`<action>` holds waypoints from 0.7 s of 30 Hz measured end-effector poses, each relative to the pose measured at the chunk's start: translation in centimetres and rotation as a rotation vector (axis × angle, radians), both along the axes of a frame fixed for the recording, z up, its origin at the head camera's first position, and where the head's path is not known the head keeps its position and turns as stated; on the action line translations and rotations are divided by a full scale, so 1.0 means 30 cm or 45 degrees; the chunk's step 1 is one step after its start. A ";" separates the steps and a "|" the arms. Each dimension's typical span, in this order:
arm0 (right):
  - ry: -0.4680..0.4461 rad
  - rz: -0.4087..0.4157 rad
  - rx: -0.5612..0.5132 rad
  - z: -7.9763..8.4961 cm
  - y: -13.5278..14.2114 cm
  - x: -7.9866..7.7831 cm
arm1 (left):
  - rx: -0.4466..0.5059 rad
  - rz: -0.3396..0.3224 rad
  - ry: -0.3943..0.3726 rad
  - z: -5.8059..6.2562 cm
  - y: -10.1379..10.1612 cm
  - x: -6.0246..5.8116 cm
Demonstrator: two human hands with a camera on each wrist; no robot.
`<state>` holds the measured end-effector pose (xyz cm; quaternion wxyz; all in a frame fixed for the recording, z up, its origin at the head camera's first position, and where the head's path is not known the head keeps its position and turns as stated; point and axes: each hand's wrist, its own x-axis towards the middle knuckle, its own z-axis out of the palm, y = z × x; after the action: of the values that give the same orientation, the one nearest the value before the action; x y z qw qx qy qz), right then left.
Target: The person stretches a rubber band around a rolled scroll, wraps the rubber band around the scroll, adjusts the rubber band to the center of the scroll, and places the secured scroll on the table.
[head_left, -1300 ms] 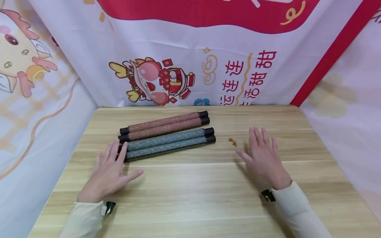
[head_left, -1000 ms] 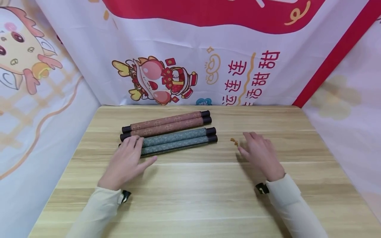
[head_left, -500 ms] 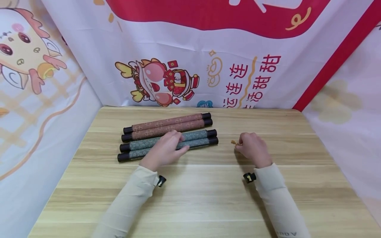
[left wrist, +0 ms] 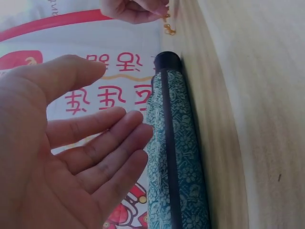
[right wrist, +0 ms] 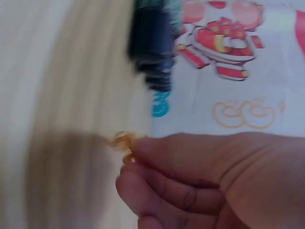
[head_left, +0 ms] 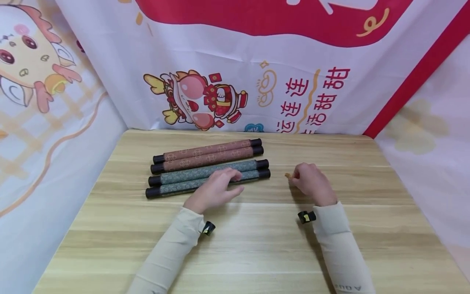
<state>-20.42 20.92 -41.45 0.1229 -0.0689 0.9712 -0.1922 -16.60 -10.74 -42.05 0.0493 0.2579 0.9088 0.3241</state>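
My right hand [head_left: 312, 183] pinches small amber rubber bands [right wrist: 125, 143] between thumb and forefinger, right of the scrolls. In the left wrist view the loops of the bands hang from its fingertips. My left hand [head_left: 216, 188], fingers relaxed and slightly bent, hovers over the nearer green patterned scroll [head_left: 183, 187] and holds nothing. It hides part of both green scrolls. The farther green scroll [head_left: 174, 177] lies against the nearer one. Behind them lie two brown patterned scrolls [head_left: 209, 157], side by side. All have black end knobs.
The scrolls lie on a light wood-grain table [head_left: 257, 245]. A printed white and red cloth [head_left: 235, 53] hangs behind the table's far edge, with more cloth at both sides. Each wrist wears a small black camera [head_left: 208, 228].
My left hand has moved right along the green scrolls from their left ends. My right hand has come down and left, its fingers closing on the rubber bands.
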 end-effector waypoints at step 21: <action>0.092 0.544 -0.572 0.111 -0.222 0.139 | 0.313 -0.191 0.019 0.064 -0.004 0.020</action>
<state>-16.25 14.27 -38.12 0.1077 -0.3038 0.8716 -0.3694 -16.00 -10.87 -40.14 0.0347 0.3316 0.8407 0.4266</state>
